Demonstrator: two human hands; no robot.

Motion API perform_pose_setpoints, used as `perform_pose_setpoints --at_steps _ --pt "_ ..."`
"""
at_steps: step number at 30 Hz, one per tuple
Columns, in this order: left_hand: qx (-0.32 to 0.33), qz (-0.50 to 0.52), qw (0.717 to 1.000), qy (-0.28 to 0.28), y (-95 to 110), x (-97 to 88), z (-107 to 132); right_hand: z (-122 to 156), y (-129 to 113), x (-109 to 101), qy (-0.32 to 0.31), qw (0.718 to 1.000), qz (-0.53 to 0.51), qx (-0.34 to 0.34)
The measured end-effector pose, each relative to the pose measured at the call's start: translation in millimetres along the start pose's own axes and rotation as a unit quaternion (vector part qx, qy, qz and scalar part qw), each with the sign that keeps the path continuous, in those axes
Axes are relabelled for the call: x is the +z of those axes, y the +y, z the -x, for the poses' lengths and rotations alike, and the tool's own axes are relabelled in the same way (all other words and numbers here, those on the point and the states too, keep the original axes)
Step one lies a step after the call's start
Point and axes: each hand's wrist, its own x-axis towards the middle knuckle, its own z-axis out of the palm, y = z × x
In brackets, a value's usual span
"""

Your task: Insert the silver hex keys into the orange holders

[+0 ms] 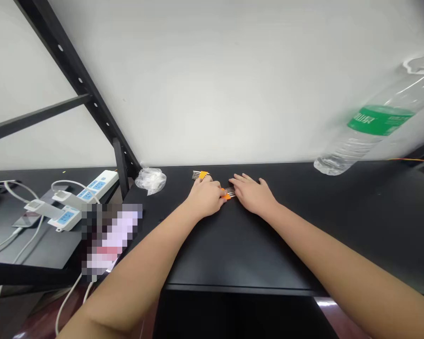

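My left hand [205,197] is closed low over the black table, its thumb and fingers pinching a small orange holder [226,195]. Thin metal rods [231,192] stick out of that holder towards the right. At the rods' far ends lies my right hand [253,192], palm down, its fingers stretched out and apart; whether it presses on the rods I cannot tell. Just beyond my left fingers is a yellow-orange holder [203,174], partly covered by them, with a row of similar thin rods pointing left. What kind of rods they are is too small to make out.
Crumpled clear plastic [150,181] lies left on the black table [240,249]. A big water bottle with a green label [379,121] leans at the right. To the left are a blurred-out screen [115,240], a power strip [99,186] with cables, and a black metal frame [81,77].
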Motion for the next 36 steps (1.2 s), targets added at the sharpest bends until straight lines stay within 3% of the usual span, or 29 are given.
perform_pose_setpoints --at_steps 4,10,14,17,19,24,31,36 --pt "0.005 -0.002 1.000 0.016 -0.7 -1.0 1.1 -0.5 13.4 0.1 0.016 1.000 0.017 0.018" --pt "0.009 0.049 0.999 -0.001 -9.7 -1.9 2.2 -3.7 37.2 2.5 -0.001 0.999 -0.028 0.044" --pt "-0.010 0.088 0.996 0.020 -14.1 0.9 2.1 -9.4 51.6 -4.0 0.048 0.992 -0.102 0.056" --pt "-0.023 0.109 0.993 0.027 -15.9 3.3 1.3 -12.2 65.4 -12.9 0.081 0.985 -0.153 0.013" --pt "-0.029 0.112 0.993 0.028 -16.3 4.4 0.8 -12.9 71.2 -16.6 0.069 0.986 -0.151 -0.024" --pt "-0.037 0.108 0.993 0.026 -16.0 5.0 -0.4 -14.6 73.4 -15.6 0.024 0.993 -0.114 -0.036" --pt "-0.038 0.114 0.993 0.019 -19.0 6.7 0.0 -15.4 86.2 -16.5 0.060 0.988 -0.139 -0.007" --pt "-0.035 0.111 0.993 0.021 -20.8 9.2 0.0 -11.3 80.0 -19.7 0.048 0.983 -0.176 -0.004"
